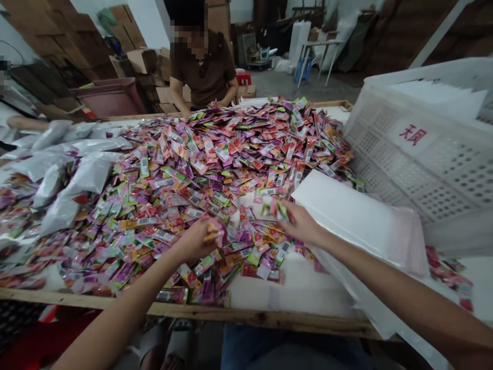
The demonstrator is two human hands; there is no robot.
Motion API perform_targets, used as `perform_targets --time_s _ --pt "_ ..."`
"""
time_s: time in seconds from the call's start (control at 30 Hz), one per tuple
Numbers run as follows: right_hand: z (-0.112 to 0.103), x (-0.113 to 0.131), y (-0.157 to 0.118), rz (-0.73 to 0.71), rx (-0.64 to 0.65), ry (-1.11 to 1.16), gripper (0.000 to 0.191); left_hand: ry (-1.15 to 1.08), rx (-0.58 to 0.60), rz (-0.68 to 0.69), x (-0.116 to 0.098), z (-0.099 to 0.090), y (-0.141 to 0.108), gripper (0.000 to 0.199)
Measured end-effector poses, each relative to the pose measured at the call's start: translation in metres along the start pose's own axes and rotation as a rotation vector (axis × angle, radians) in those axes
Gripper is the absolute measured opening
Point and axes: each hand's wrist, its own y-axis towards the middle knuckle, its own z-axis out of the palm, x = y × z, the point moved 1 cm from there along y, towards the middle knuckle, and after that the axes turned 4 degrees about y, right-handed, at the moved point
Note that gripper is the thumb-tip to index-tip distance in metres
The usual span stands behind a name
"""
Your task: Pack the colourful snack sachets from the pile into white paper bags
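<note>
A wide heap of small, colourful sachets (185, 169) in pink, purple, orange and green covers much of the table. Over its near part, my left hand (197, 240) is closed around some sachets with orange and pink wrapping. My right hand (298, 221) grips a few green and pink sachets, somewhat blurred, near a bare white patch of the tabletop. Just right of that hand lies a stack of flat white plastic bags (346, 216), partly under my right forearm.
A white perforated crate (416, 149) stands at the right. Filled white bags (87, 174) lie on the left. Across the table a person in a brown shirt (204, 67) handles sachets; another person's arm (29, 123) reaches in at far left. A wooden edge (269, 317) borders the table.
</note>
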Motion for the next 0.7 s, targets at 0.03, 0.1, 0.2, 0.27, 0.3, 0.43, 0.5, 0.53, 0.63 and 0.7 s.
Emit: perform_targets --time_s 0.03,0.1,0.2,0.27,0.3,0.43,0.5,0.53,0.63,0.7 --pt "-0.007 -0.005 0.005 0.085 -0.030 0.001 0.030 -0.011 0.008 -0.034 0.003 -0.002 0.006 0.015" --pt "-0.009 -0.012 0.016 0.218 0.005 -0.048 0.028 0.039 0.045 -0.104 0.006 0.001 0.022 0.011" --pt "0.012 -0.017 0.031 0.373 0.255 -0.160 0.022 0.183 0.129 -0.152 0.003 0.015 0.044 0.022" --pt "0.030 -0.017 0.036 0.422 0.370 -0.203 0.026 0.217 0.165 -0.145 0.001 0.025 0.051 0.027" --pt "0.036 -0.016 0.037 0.424 0.388 -0.208 0.028 0.213 0.167 -0.138 0.000 0.028 0.052 0.027" --pt "0.036 -0.014 0.035 0.394 0.349 -0.168 0.022 0.182 0.124 -0.154 0.007 0.029 0.046 0.024" --pt "0.023 -0.014 0.034 0.377 0.274 -0.106 0.020 0.080 0.039 -0.134 0.013 0.025 0.042 0.022" --pt "0.016 -0.014 0.034 0.379 0.217 -0.058 0.021 -0.005 -0.016 -0.122 0.016 0.022 0.040 0.021" --pt "-0.003 -0.018 0.029 0.405 0.012 0.137 0.026 -0.282 -0.171 -0.155 0.020 0.015 0.040 0.024" --pt "-0.008 -0.019 0.023 0.387 -0.092 0.211 0.028 -0.376 -0.246 -0.190 0.017 0.009 0.042 0.029"
